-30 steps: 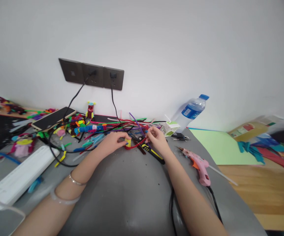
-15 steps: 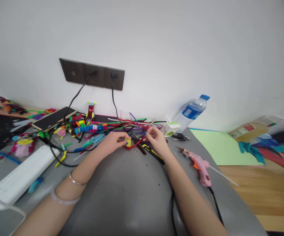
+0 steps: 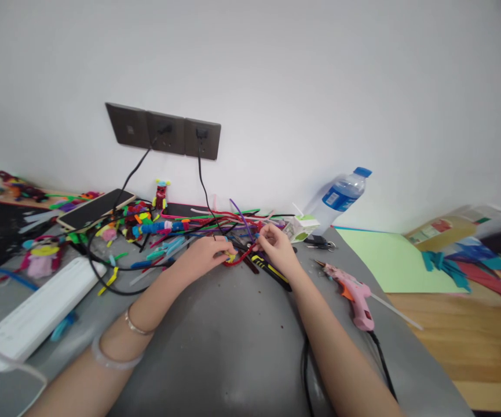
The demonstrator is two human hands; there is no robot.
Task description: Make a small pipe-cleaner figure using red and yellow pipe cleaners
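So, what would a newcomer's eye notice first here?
Probably the bare left hand and right hand near the centre, with a fuzzy red strip between them. Next, perhaps, the pink plastic glue gun on the grey table at right, and the clear, blue-capped plastic bottle near the white wall.

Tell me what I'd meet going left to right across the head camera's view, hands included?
White power strip, small dark-red figure, left hand, red fuzzy strand, right hand, pink glue gun, bottle of yellow liquid.
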